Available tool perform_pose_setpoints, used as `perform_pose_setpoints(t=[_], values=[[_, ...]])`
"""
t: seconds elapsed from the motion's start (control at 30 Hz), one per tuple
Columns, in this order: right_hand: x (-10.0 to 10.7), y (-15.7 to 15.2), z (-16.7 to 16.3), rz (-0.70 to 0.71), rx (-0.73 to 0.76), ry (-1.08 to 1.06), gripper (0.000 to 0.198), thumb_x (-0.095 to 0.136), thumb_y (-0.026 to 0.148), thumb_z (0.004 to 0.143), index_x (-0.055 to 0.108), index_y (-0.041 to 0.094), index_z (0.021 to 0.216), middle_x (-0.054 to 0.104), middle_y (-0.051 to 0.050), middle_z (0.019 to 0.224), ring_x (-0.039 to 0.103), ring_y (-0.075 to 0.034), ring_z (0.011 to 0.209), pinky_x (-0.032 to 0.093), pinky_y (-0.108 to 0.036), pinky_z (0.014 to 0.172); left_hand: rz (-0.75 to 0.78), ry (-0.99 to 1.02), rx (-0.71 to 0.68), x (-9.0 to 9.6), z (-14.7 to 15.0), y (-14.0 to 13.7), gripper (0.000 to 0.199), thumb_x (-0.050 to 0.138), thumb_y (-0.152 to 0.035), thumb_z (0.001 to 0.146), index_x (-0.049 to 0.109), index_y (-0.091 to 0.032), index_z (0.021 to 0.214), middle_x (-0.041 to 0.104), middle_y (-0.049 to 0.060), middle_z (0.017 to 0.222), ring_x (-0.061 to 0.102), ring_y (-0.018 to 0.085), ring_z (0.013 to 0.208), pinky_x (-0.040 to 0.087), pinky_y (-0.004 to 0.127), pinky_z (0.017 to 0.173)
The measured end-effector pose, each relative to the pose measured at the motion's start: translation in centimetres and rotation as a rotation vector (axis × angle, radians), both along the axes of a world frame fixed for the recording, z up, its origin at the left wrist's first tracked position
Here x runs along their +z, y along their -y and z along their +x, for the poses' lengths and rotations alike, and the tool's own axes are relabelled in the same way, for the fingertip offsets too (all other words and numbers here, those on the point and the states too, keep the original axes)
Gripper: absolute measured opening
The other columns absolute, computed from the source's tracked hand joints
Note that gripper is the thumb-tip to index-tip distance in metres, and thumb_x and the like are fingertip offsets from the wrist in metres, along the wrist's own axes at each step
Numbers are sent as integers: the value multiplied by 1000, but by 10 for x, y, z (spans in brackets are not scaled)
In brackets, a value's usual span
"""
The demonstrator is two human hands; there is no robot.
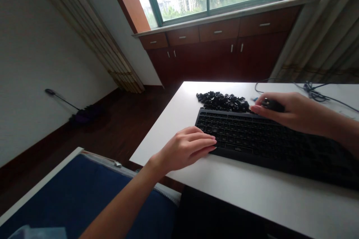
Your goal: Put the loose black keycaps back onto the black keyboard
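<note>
A black keyboard (238, 134) lies on the white table, its keycaps off over the part that shows clearly. My left hand (186, 147) rests on its left end, fingers stretched out and lying on the lower left key sockets. Above the keyboard's back edge is my right hand (286, 110), fingers closed round a small black-handled tool (272, 105). The tool's kind cannot be made out. Just behind the keyboard sits a heap of loose black keycaps (221, 101), left of my right fingertips. A small blue bit (255, 99) shows beside those fingertips.
A black cable (314, 91) lies coiled at the table's back right. The white table (162, 134) ends at the left, beside a blue fabric-covered piece (92, 183). Brown cabinets (213, 56) stand under the window. A duster-like object (84, 115) lies by the left wall.
</note>
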State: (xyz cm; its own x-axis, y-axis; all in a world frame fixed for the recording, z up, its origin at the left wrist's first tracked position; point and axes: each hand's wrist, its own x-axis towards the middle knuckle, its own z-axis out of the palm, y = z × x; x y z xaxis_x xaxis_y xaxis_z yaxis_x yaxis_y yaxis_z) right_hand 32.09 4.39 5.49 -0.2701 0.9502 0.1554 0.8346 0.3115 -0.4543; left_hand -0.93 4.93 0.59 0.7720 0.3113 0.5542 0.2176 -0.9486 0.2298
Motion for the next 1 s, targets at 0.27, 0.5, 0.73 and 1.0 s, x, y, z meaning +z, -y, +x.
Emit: perform_pose_setpoints(t=[0.27, 0.5, 0.73, 1.0], values=[[-33, 36, 85, 119, -194, 97, 34, 52, 58, 90, 63, 26, 95, 66, -2, 70, 59, -19, 59, 45, -35, 58, 150, -145, -244, 13, 87, -15, 19, 56, -24, 97, 72, -16, 103, 75, 4, 109, 67, 16, 94, 56, 31, 87], [-50, 49, 88, 302, -104, 49, 20, 60, 42, 89, 63, 27, 103, 69, -2, 95, 65, -19, 78, 51, -36, 73, 128, -105, -198, 2, 126, -12, 26, 56, -28, 97, 67, -15, 117, 77, 4, 102, 67, 14, 89, 55, 28, 83], [-43, 67, 51, 303, 202, -51, 29, 66, 22, 86, 63, 25, 114, 67, -4, 113, 67, -16, 91, 55, -26, 74, 4, -40, -178, -6, 119, -7, 20, 61, -29, 94, 70, -17, 108, 78, 1, 97, 67, 13, 84, 57, 26, 81], [-48, 72, 31, 158, 370, -66, 36, 59, 15, 90, 59, 23, 125, 66, -7, 121, 67, -14, 98, 54, -23, 79, -66, -42, -246, -5, 119, -9, 18, 60, -25, 94, 71, -16, 106, 75, 6, 107, 65, 16, 93, 57, 29, 85]])
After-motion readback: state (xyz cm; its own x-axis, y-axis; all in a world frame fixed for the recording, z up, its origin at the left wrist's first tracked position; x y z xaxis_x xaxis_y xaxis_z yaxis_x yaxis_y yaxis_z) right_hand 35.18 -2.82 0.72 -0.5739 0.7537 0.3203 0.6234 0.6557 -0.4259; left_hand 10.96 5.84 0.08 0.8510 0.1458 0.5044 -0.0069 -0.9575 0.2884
